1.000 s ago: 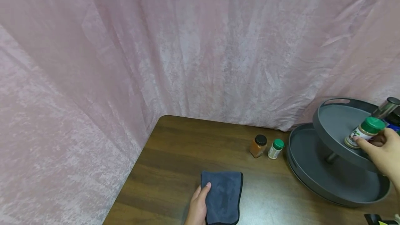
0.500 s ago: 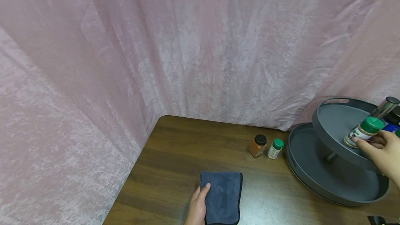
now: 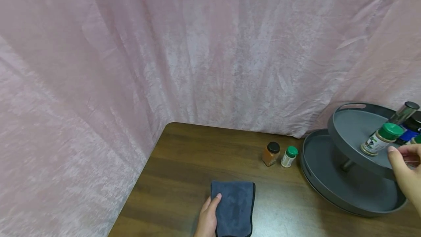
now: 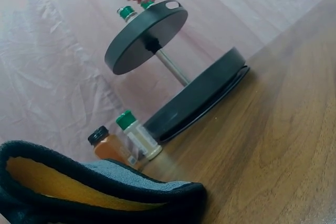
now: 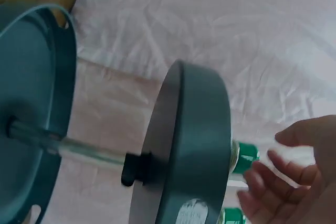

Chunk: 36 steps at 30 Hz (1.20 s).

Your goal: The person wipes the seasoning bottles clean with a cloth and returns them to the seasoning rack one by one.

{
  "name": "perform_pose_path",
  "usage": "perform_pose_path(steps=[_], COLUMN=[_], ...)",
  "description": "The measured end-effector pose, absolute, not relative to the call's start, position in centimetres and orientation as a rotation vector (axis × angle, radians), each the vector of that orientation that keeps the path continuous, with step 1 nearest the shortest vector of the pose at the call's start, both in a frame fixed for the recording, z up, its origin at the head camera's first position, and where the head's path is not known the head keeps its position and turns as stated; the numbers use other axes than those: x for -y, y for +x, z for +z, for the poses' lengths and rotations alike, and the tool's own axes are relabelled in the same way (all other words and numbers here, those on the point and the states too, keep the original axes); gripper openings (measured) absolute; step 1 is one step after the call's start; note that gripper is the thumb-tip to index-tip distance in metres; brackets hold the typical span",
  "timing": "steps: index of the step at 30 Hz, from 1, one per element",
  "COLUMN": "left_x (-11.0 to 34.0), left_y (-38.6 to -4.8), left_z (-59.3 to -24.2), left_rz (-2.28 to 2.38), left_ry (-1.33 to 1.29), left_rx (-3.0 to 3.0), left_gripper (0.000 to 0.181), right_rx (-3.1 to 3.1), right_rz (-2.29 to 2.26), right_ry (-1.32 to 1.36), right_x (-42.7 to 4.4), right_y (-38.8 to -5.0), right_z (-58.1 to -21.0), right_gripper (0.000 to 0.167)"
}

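Note:
My left hand [image 3: 208, 218] grips a folded dark grey cloth [image 3: 234, 207] by its left edge, thumb on top, at the table's front. The left wrist view shows the cloth's yellow inner side [image 4: 63, 184]. My right hand [image 3: 409, 167] hovers at the right rim of the two-tier tray's upper tier [image 3: 355, 127], its fingers loosely bent around nothing. Just left of it, a green-capped spice jar [image 3: 376, 143] stands upright on that tier, apart from the fingers. The right wrist view shows a gap between thumb and fingers, near a green cap [image 5: 245, 157].
A black-capped jar of orange spice [image 3: 271, 154] and a small green-capped jar [image 3: 289, 157] stand on the wooden table [image 3: 184, 156], left of the lower tier [image 3: 365, 196]. A clear black-topped bottle [image 3: 404, 112] and a blue-labelled container [image 3: 408, 134] share the upper tier. Pink curtain [image 3: 210, 46] hangs behind.
My right hand has let go of the green-capped spice jar and moved away to the right; the jar stays on the upper tier. The left hand still grips the cloth in the same place.

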<state>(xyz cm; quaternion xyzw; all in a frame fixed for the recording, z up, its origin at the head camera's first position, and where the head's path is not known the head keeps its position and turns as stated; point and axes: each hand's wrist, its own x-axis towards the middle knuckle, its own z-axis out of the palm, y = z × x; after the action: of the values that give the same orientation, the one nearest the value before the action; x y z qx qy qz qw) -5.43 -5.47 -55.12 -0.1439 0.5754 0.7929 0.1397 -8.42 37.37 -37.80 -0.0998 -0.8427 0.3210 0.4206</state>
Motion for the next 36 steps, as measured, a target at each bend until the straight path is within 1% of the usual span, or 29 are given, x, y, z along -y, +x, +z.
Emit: perform_pose_path(steps=[2,3,5,12,16,19,25,36], left_x=[5.5,5.5,5.5,5.4,5.4,5.4,5.6,5.6], left_y=[-5.4,-5.4,-5.5,-5.7,-5.7,-5.8,-5.7,-5.9], left_z=[-55.2,-55.2,-55.3,-55.1,-55.2,-55.4,-55.5,-55.6], left_rz=[2.289,2.289,2.285,2.285,2.278,2.272,2.275,2.283], left_ry=[-0.415,-0.418,-0.419,-0.445,-0.457,-0.453,-0.437,-0.407], left_rx=[-1.672,-1.676,-1.684,-1.656,-1.679,-1.693,-1.689,-1.622], left_gripper=[0.061,0.061,0.061,0.062,0.063,0.064,0.062,0.062], right_rx=[2.151,2.186,2.270,2.660,2.697,2.695,2.646,2.589], right_rz=[0.745,0.705,0.645,0.488,0.444,0.409,0.399,0.431], right_ry=[-0.161,-0.122,-0.064,-0.017,0.016,0.028,0.047,-0.005], right_x=[-36.6,-36.2,-35.4,-33.5,-33.0,-32.8,-32.9,-33.1], right_y=[-8.3,-8.3,-8.3,-8.4,-8.7,-8.7,-8.4,-7.1], right_z=[-37.5,-37.3,-37.2,-37.5,-38.3,-38.9,-39.7,-40.5], right_gripper=[0.006,0.012,0.019,0.054,0.060,0.061,0.056,0.049])
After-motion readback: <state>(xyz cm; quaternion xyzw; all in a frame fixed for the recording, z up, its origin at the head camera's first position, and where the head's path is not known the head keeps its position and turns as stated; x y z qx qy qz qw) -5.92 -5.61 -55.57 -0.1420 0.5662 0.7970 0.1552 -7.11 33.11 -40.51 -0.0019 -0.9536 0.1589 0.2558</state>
